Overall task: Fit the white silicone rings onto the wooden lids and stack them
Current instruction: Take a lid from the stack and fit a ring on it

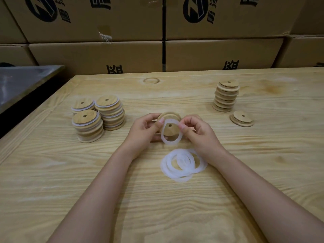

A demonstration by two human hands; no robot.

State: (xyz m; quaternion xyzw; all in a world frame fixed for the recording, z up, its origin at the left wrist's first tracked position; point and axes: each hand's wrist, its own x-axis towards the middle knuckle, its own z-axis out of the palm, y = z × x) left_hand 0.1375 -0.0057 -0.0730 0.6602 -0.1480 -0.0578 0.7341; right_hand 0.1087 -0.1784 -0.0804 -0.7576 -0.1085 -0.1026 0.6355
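A round wooden lid (169,130) with a small centre hole is held up over the middle of the table. My left hand (142,129) and my right hand (198,131) pinch a white silicone ring (171,142) at its top corners against the lid; the ring hangs stretched over the lid's face. Below my hands lies a loose pile of white rings (183,164). At the left stand three stacks of ringed lids (98,118). At the right stands a stack of bare lids (226,96), with a single bare lid (242,118) lying beside it.
The wooden table (157,199) fills the view. Stacked cardboard boxes (108,55) form a wall behind its far edge. A grey metal surface (22,83) sits off the table's left side.
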